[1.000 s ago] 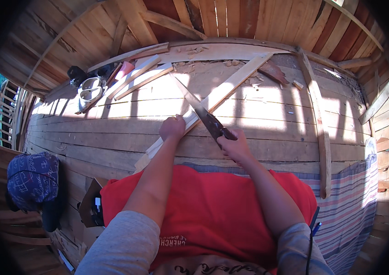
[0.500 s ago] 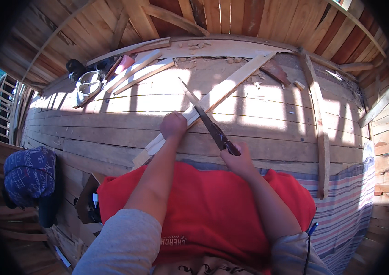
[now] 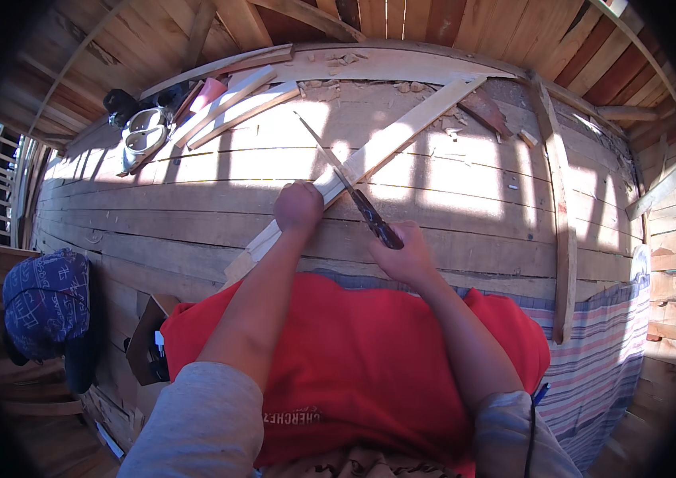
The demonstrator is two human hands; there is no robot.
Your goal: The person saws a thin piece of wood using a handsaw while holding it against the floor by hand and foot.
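Note:
A long pale wooden board (image 3: 403, 137) lies slantwise on the plank floor, its near end close to my red-covered lap. My left hand (image 3: 298, 210) is closed over the board's edge, left of the saw. In my right hand (image 3: 404, 253) is the dark handle of a handsaw (image 3: 327, 150). The saw's narrow blade lies across the board and points away to the far left. Whether the teeth have cut into the wood cannot be made out.
Two more pale battens (image 3: 244, 114) lie at the far left beside pale shoes (image 3: 145, 134). A long beam (image 3: 558, 211) runs along the right, near a striped cloth (image 3: 605, 342). A patterned blue cap (image 3: 49, 301) rests at the left. Wood scraps (image 3: 453, 125) litter the far floor.
My right hand has pushed the saw forward and a little left across the board. My left hand keeps its grip on the board. The view has shifted slightly.

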